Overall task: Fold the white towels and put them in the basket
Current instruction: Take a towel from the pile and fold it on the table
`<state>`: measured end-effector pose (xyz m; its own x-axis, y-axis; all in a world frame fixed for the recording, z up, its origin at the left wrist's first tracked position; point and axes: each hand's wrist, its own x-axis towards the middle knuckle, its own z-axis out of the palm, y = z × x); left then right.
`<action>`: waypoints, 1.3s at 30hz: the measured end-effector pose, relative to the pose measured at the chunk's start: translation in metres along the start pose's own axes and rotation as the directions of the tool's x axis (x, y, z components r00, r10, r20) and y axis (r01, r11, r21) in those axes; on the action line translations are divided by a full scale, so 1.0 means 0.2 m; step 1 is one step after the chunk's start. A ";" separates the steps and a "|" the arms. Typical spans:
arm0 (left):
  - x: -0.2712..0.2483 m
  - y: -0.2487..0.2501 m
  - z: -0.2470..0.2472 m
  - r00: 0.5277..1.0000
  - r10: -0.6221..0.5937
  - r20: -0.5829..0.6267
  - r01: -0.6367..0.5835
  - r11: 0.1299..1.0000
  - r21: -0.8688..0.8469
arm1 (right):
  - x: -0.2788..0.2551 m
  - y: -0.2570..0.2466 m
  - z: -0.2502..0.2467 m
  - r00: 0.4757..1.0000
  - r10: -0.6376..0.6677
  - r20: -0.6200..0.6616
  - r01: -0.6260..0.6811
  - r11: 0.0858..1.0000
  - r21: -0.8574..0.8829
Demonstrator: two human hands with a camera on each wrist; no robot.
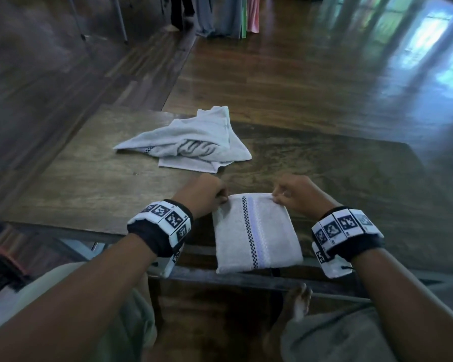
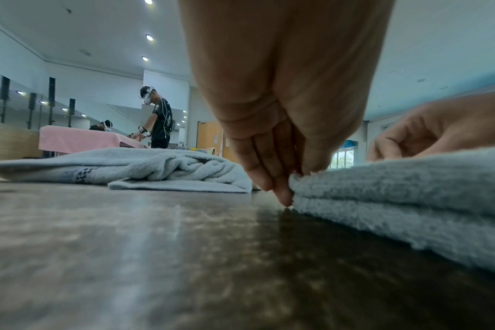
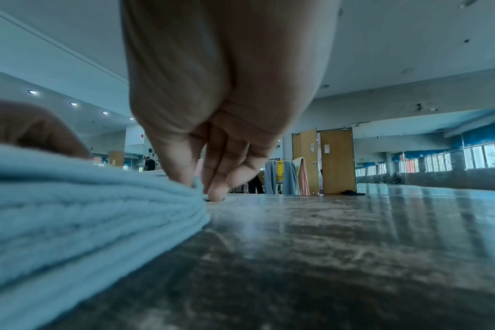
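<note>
A folded white towel [image 1: 256, 232] with a checkered stripe lies at the near edge of the wooden table [image 1: 89, 184]. My left hand [image 1: 219, 195] pinches its far left corner, thumb on top and fingers down at the table, as the left wrist view shows [image 2: 293, 185]. My right hand [image 1: 279, 197] pinches the far right corner [image 3: 197, 185]. The towel's stacked layers [image 2: 410, 201] show from the side [image 3: 85, 212]. A second white towel [image 1: 191, 142] lies crumpled farther back on the table [image 2: 144, 169]. A dark basket with an orange rim [image 1: 0, 270] sits low at the left.
The table's near edge [image 1: 246, 278] is a dark rail, with my knees and a bare foot [image 1: 301, 299] below it. Wooden floor stretches beyond. Another person [image 2: 158, 120] stands at a pink-covered table [image 2: 79, 138] far off. Hanging cloths [image 3: 288, 176] stand near wooden doors.
</note>
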<state>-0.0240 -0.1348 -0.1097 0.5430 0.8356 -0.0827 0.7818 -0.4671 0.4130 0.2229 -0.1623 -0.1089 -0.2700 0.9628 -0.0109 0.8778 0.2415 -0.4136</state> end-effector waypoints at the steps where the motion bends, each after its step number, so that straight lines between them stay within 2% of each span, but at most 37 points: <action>1: 0.00 0.00 0.00 1.000 0.017 0.002 -0.017 1.000 -0.004 | 0.00 0.00 0.01 0.999 -0.034 -0.007 0.034 0.999 -0.006; 4: 0.00 0.00 -0.01 0.998 0.060 0.011 -0.060 0.998 -0.024 | 0.00 0.00 0.00 0.998 -0.058 -0.026 0.059 0.998 0.030; 7: -0.01 -0.01 -0.01 0.999 0.032 0.025 -0.031 0.999 -0.009 | 0.00 0.01 -0.01 1.000 0.013 -0.021 -0.011 0.997 0.078; 10: 0.00 0.00 0.00 1.000 0.002 0.023 -0.002 1.000 -0.021 | 0.00 0.00 -0.01 0.999 0.022 -0.035 -0.019 0.994 0.107; 17: 0.01 -0.03 0.02 0.997 -0.020 -0.069 0.013 0.994 -0.106 | 0.01 0.00 0.01 0.998 0.036 -0.043 -0.032 0.995 0.090; 20: 0.00 -0.01 0.04 0.996 -0.048 -0.076 0.044 0.998 -0.047 | 0.01 0.00 0.03 0.998 0.014 -0.064 -0.012 1.000 0.022; 22: -0.02 0.01 0.04 0.991 -0.040 -0.131 0.045 0.998 0.035 | -0.01 -0.02 0.03 0.996 -0.001 -0.088 -0.007 0.996 -0.090; 24: -0.06 0.05 0.04 0.975 0.025 -0.221 0.002 0.993 0.122 | -0.03 -0.05 0.03 0.992 -0.041 -0.117 0.014 0.975 -0.223; 26: -0.11 0.11 0.06 0.961 0.089 -0.261 -0.053 0.989 0.142 | -0.08 -0.09 0.03 0.991 -0.067 -0.113 0.031 0.953 -0.301; 28: -0.16 0.18 0.11 0.974 0.105 -0.200 -0.069 0.981 0.183 | -0.12 -0.12 0.04 0.996 -0.051 -0.073 0.024 0.943 -0.332; 30: -0.19 0.23 0.18 0.995 0.040 -0.089 -0.019 0.975 0.223 | -0.17 -0.14 0.06 1.000 -0.003 -0.011 -0.002 0.927 -0.375; 33: -0.21 0.25 0.25 0.997 -0.072 0.033 0.064 0.977 0.202 | -0.23 -0.16 0.10 0.994 0.099 0.046 -0.076 0.932 -0.355; 39: -0.15 0.19 0.28 0.990 -0.120 0.067 0.111 0.986 0.125 | -0.28 -0.17 0.23 0.971 0.219 0.094 -0.180 0.932 -0.315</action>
<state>0.0069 -0.1930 -0.1414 0.4643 0.8644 -0.1928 0.8695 -0.4035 0.2849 0.1900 -0.2301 -0.1361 -0.1072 0.9765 -0.1872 0.9912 0.0902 -0.0968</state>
